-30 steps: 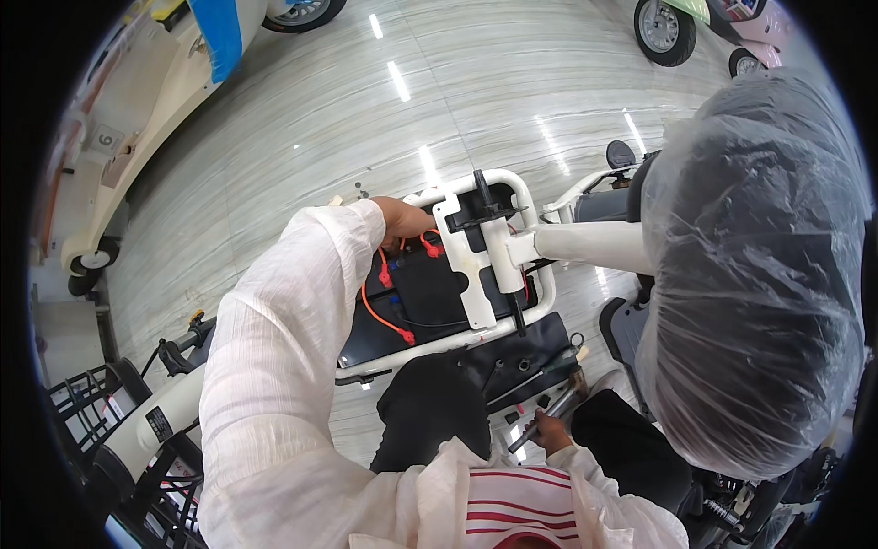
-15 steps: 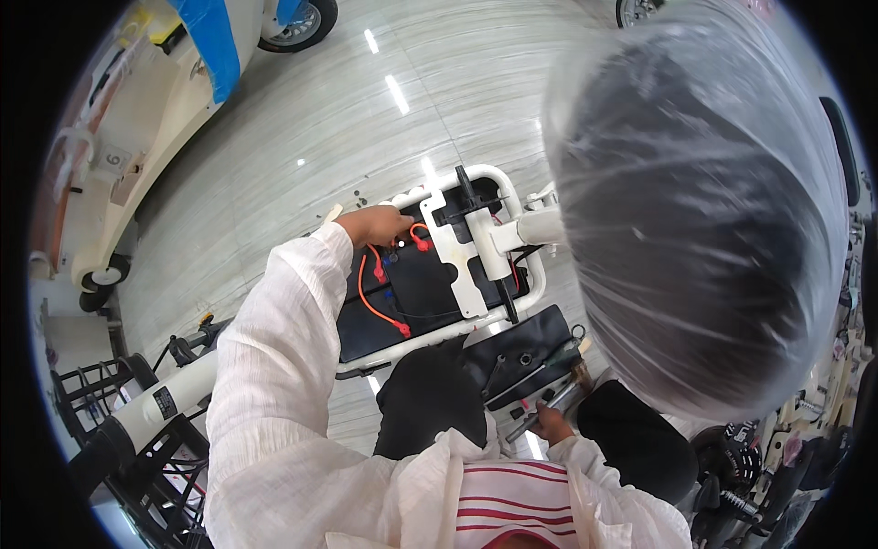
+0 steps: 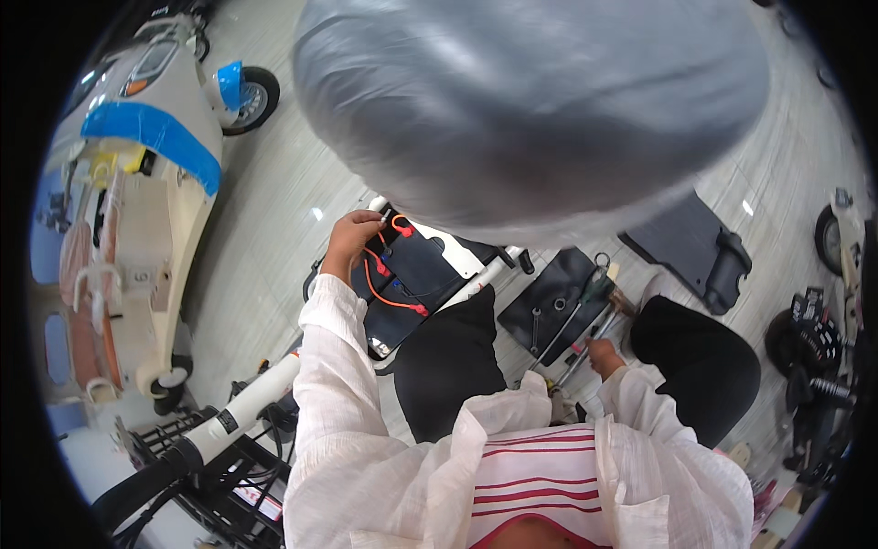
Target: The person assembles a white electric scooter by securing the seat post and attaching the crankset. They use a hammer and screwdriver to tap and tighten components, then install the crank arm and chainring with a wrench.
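Your left hand (image 3: 352, 240) rested on the upper edge of the black battery (image 3: 407, 279), fingers curled down over the corner beside the red cable (image 3: 389, 285) that looped across its face; whether the fingers pinched the cable could not be told. The battery sat inside the white frame (image 3: 457, 261) of the scooter, just ahead of your black-trousered knee. Your right hand (image 3: 604, 355) was low on the other side, closed around the end of a thin metal tool (image 3: 585, 343) lying on the floor beside a black mat (image 3: 558, 302). A plastic-wrapped seat (image 3: 540, 101) filled the top of the view. A cream scooter with blue tape (image 3: 151, 137) stood well apart to your left, and a black wire basket (image 3: 197, 467) lay near your left elbow.
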### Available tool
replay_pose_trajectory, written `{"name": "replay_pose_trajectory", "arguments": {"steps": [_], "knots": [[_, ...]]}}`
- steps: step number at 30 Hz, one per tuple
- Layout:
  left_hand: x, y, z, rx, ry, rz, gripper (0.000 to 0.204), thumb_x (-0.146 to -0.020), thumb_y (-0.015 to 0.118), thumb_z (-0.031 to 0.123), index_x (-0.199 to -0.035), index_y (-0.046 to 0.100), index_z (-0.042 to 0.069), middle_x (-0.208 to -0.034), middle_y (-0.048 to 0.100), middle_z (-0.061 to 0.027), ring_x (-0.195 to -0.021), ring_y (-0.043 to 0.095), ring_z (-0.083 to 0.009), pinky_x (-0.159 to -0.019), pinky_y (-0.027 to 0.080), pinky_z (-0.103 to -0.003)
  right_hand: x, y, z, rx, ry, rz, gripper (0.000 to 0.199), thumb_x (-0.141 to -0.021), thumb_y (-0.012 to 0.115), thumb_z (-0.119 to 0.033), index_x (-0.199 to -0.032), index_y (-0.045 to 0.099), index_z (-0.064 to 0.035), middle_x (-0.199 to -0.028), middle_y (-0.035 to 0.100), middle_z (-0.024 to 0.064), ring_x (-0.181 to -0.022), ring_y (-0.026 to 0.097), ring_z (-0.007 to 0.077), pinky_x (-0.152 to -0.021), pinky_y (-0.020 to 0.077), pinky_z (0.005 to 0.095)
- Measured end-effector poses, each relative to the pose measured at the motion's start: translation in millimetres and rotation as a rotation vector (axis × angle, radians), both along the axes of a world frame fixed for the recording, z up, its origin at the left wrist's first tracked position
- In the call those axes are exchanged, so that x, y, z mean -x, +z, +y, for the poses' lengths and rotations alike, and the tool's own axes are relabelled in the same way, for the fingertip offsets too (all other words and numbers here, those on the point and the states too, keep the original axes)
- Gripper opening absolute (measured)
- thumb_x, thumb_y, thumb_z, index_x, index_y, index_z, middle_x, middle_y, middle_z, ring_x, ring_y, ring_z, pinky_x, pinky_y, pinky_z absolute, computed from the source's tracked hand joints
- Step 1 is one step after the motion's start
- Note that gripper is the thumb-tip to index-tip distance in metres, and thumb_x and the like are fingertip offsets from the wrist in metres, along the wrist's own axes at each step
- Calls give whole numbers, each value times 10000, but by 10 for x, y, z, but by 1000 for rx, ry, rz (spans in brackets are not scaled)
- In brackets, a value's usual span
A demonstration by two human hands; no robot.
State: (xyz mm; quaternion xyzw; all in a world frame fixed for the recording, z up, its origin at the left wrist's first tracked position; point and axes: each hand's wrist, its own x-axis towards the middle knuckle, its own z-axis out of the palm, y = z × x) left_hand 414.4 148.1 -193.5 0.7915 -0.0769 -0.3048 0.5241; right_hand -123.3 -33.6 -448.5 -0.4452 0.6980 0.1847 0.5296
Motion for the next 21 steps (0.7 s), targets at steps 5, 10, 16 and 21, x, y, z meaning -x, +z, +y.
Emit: {"name": "replay_pose_trajectory", "arguments": {"steps": [5, 10, 16, 21], "knots": [[-32, 493, 88, 222, 163, -111, 230, -797, 679, 9, -1017, 622, -28, -889, 664, -87, -839, 638, -163, -764, 502, -265, -533, 418, 38, 593, 124, -117, 343, -869, 633, -300, -973, 662, 25, -925, 681, 225, -880, 665, 369, -745, 520, 429], [1251, 1555, -631, -14, -357, -160, 200, -791, 627, -19, -990, 617, -34, -914, 659, -73, -841, 636, -144, -773, 499, -252, -1324, 1910, 40, -170, -329, -1089, 254, -962, 580, -301, -1093, 634, -90, -907, 636, 24, -795, 608, 128, -675, 486, 258], [2356, 1387, -858, -176, -925, -430, 175, -763, 618, -15, -934, 614, -50, -889, 646, -123, -836, 680, -183, -764, 530, -278, -1482, 2773, 222, -687, -455, -1540, 326, -991, 527, -293, -1187, 576, -38, -1033, 644, 92, -914, 636, 185, -768, 518, 303], [2599, 1347, -1012, -188, -853, -653, 266, -833, 691, 188, -1035, 674, 17, -954, 678, -96, -890, 660, -190, -795, 513, -336, -1253, 1981, 110, -488, -510, -1220, 252, -980, 553, -270, -1049, 597, -32, -962, 633, 80, -825, 628, 190, -701, 514, 316]]}}
